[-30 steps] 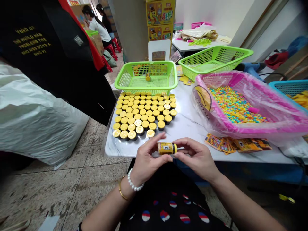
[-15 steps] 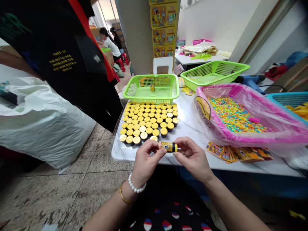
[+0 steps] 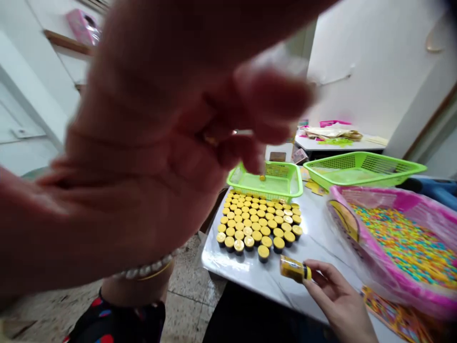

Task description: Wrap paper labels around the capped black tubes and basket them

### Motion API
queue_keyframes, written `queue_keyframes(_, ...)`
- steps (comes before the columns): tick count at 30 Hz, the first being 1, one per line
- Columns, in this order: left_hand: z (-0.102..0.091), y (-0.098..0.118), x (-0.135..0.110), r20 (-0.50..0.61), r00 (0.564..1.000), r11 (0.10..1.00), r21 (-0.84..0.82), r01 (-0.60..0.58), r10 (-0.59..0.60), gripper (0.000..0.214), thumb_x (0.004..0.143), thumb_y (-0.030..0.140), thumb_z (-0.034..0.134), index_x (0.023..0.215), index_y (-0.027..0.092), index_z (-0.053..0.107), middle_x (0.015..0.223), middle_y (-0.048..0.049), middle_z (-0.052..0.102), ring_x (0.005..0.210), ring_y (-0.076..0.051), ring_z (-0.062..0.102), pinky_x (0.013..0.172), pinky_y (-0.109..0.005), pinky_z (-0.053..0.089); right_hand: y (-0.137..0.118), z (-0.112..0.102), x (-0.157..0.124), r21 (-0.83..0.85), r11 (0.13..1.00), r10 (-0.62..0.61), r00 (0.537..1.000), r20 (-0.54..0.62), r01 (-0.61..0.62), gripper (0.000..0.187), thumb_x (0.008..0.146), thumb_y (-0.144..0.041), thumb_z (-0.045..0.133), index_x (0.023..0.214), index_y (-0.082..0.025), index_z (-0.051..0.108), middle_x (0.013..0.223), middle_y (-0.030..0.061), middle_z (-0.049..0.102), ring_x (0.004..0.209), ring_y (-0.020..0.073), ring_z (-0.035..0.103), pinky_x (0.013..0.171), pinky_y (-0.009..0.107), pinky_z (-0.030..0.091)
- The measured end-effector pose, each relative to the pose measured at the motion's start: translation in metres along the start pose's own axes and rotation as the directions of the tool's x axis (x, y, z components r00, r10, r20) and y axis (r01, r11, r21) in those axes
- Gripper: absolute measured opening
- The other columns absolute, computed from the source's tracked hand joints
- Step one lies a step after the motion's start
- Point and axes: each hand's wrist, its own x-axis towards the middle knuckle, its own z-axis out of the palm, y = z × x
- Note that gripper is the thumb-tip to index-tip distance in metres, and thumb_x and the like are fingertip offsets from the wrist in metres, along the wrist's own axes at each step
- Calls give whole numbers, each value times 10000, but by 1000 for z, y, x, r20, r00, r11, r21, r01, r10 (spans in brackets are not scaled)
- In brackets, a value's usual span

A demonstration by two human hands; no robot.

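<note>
My left hand (image 3: 171, 157) is raised right before the camera, very large and partly blurred. Its bare palm shows and the fingers are loosely bent and apart, with nothing visible in them. A pearl bracelet (image 3: 146, 269) circles that wrist. My right hand (image 3: 335, 290), closed at the fingertips, grips a small yellow bottle (image 3: 293, 269) by its cap end. The bottle lies sideways above the front of the table (image 3: 246, 278). Just behind it stand rows of yellow-capped bottles (image 3: 255, 221), packed closely.
A green basket (image 3: 285, 188) behind the rows holds one small yellow item. Another green basket (image 3: 360, 178) stands farther right. A pink, plastic-lined basket (image 3: 342, 193) of colourful candy-like pieces takes up the right side. Printed packets (image 3: 396, 314) lie before it.
My left hand has let go of the bottle and risen close to the camera. My right hand keeps the bottle. The view has shifted, and the person at left is out of sight.
</note>
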Motion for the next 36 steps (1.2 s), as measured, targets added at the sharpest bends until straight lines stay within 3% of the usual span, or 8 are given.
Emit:
queue_keyframes(3, 5, 8, -2, 193, 977, 981, -186, -50, 86, 696, 1020, 377, 50, 1078, 227, 727, 817, 63, 575, 952, -165, 702, 805, -392, 458, 5, 3, 0, 27, 999, 32, 999, 11, -33, 378, 640, -383, 845, 955, -223, 710, 927, 76, 784, 914, 308, 759, 798, 296, 630)
queue_keyframes(7, -9, -44, -24, 244, 964, 953, -254, 165, -102, 658, 924, 709, 346, 943, 202, 766, 793, -38, 665, 743, -187, 650, 706, -329, 549, 13, 2, 4, 56, 997, 47, 996, 76, -52, 347, 649, -429, 838, 911, -239, 714, 908, 71, 782, 880, 300, 765, 773, 289, 637)
queue_keyframes(9, -19, -84, -46, 230, 942, 941, -179, 287, -244, 510, 925, 618, 486, 931, 181, 748, 788, -54, 660, 743, -167, 614, 686, -285, 517, 13, 1, 5, 62, 998, 22, 997, 80, -27, 336, 683, -423, 820, 938, -237, 704, 915, 70, 775, 889, 287, 762, 779, 281, 634)
queue_keyframes(12, -23, -139, -93, 269, 823, 863, 81, 499, -501, 270, 817, 423, 746, 837, 156, 714, 727, -25, 630, 670, -125, 558, 632, -243, 461, 0, 3, 8, 31, 998, -62, 997, 43, 60, 315, 746, -380, 785, 1005, -235, 680, 991, 75, 749, 946, 265, 744, 832, 291, 621)
queue_keyframes(16, 0, -182, -143, 272, 735, 781, 141, 608, -622, 301, 762, 421, 788, 839, 154, 673, 770, -34, 651, 699, -146, 579, 650, -267, 466, -33, 14, 21, -26, 977, -211, 977, 24, 211, 269, 820, -303, 729, 1069, -249, 641, 1026, 64, 695, 928, 215, 714, 827, 302, 618)
queue_keyframes(21, 26, -191, -147, 201, 821, 842, 36, 538, -534, 293, 759, 414, 787, 830, 166, 647, 787, -27, 638, 716, -149, 571, 659, -268, 473, -64, 28, 38, -19, 927, -373, 924, 84, 375, 254, 844, -195, 686, 1082, -257, 625, 1056, 40, 626, 939, 173, 673, 825, 286, 610)
queue_keyframes(27, 25, -186, -142, 81, 913, 916, 77, 394, -399, 251, 771, 381, 785, 874, 188, 662, 871, -37, 621, 792, -160, 577, 697, -265, 487, -68, 27, 35, -77, 892, -436, 893, 112, 445, 288, 839, -144, 672, 1099, -257, 625, 1098, 48, 588, 985, 194, 657, 847, 346, 621)
queue_keyframes(36, 23, -188, -137, 115, 869, 872, -43, 488, -481, 173, 756, 304, 800, 735, 170, 692, 788, -4, 599, 750, -130, 550, 703, -250, 458, -61, 26, 33, -112, 871, -464, 875, 140, 479, 305, 841, -129, 660, 1111, -266, 623, 1126, 55, 585, 1017, 204, 645, 857, 369, 625)
